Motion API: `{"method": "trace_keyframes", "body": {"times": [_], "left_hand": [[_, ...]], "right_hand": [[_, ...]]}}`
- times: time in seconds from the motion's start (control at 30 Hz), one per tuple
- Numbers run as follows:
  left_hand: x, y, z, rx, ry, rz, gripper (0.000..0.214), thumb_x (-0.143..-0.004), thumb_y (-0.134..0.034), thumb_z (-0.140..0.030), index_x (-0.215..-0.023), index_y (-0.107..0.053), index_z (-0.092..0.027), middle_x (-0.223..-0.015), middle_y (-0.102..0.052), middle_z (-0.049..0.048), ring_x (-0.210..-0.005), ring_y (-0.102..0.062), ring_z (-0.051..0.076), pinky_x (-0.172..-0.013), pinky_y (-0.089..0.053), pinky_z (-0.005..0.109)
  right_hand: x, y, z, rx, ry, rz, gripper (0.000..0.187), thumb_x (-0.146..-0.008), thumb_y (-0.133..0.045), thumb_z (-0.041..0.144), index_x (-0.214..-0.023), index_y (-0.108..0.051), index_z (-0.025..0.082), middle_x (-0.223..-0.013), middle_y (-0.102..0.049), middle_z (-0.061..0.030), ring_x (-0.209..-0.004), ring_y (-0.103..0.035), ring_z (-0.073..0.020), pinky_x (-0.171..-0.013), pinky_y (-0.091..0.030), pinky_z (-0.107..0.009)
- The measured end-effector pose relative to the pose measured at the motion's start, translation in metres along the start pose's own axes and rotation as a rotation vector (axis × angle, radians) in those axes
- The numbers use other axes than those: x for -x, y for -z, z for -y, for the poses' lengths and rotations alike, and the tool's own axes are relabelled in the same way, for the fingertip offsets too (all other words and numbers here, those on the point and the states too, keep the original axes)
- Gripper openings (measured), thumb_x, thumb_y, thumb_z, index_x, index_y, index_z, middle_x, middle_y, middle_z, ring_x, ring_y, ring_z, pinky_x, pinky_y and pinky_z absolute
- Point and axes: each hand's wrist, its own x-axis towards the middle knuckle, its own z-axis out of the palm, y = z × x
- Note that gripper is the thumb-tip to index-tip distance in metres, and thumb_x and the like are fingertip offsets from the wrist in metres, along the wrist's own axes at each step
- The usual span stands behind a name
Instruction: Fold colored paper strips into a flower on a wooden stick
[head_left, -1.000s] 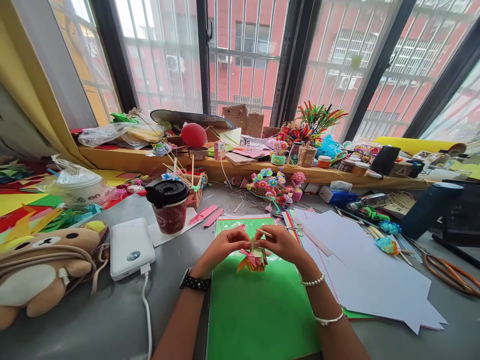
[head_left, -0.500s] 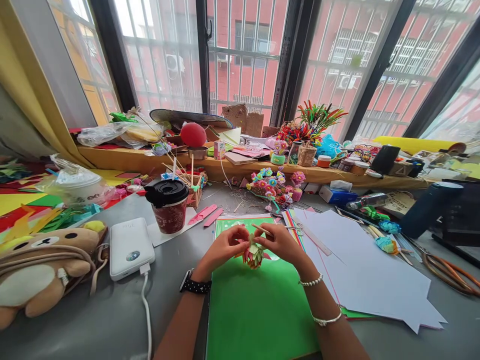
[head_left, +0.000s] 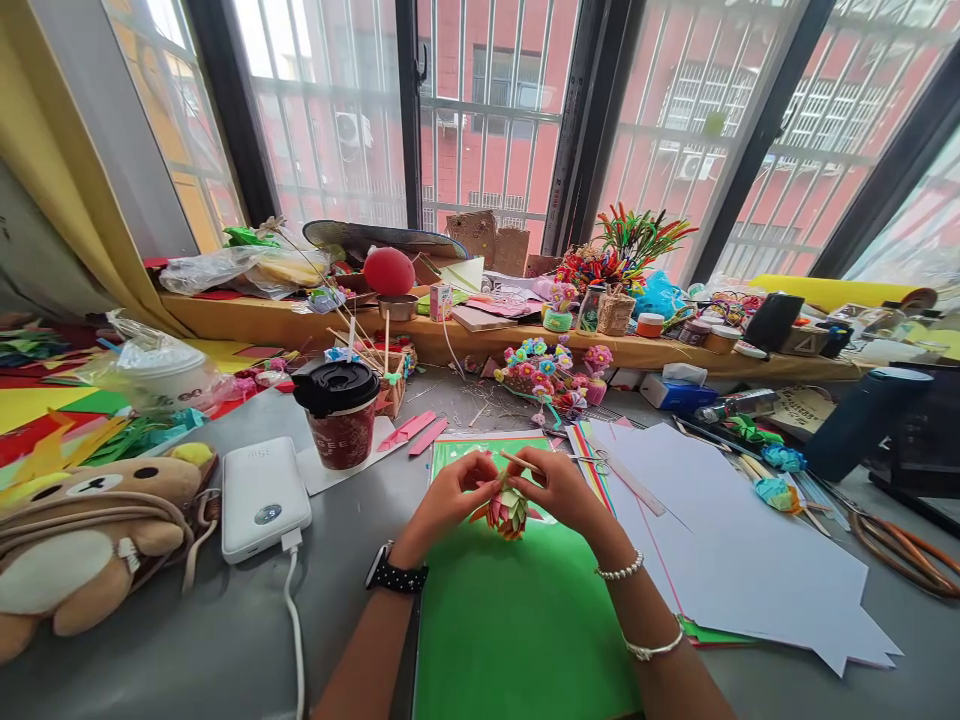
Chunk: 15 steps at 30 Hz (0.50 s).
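Note:
A small paper flower [head_left: 508, 512], with pale green, pink and orange petals, hangs head down between my hands over a green sheet [head_left: 525, 620]. My left hand [head_left: 459, 492] pinches the flower's base from the left, thumb and index finger together. From the right, my right hand [head_left: 553, 484] has its fingertips at the same base and also holds a thin wooden stick [head_left: 523, 462] between thumb and fingers. The exact contact at the base is hidden by my fingers.
Left of the hands stand a lidded coffee cup [head_left: 339, 415], a white power bank [head_left: 265, 498] with its cable, and a plush bear [head_left: 97, 540]. White paper sheets [head_left: 739, 530], scissors [head_left: 592, 460] and a ruler [head_left: 630, 480] lie to the right. Pink paper strips [head_left: 409, 432] lie ahead.
Both hands stay at the flower's base, with only small finger movements. My left fingertips have shifted slightly right, closer to the right hand. The view has moved a little.

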Motion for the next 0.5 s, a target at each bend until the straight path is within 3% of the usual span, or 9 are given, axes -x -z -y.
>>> {"method": "trace_keyframes", "body": {"times": [0.27, 0.5], "left_hand": [[0.0002, 0.0054, -0.0035, 0.036, 0.029, 0.036, 0.019, -0.067, -0.063, -0.029, -0.072, -0.054, -0.013, -0.070, -0.057, 0.0009, -0.069, -0.056, 0.014, -0.064, -0.045, 0.027], [-0.0001, 0.0040, -0.0010, -0.013, 0.007, -0.003, 0.017, -0.067, -0.062, -0.029, -0.070, -0.053, -0.014, -0.070, -0.057, 0.0000, -0.070, -0.058, 0.015, -0.067, -0.045, 0.028]], "right_hand": [[0.0004, -0.0009, -0.0028, 0.064, 0.016, -0.026, 0.008, -0.077, -0.053, 0.020, -0.071, -0.056, 0.016, -0.062, -0.055, 0.0017, -0.052, -0.042, -0.0093, -0.048, -0.030, -0.019], [0.0005, -0.0022, -0.0010, 0.131, 0.027, -0.048, 0.006, -0.076, -0.055, 0.018, -0.070, -0.056, 0.017, -0.063, -0.056, 0.0012, -0.055, -0.046, -0.0103, -0.051, -0.031, -0.019]]}}
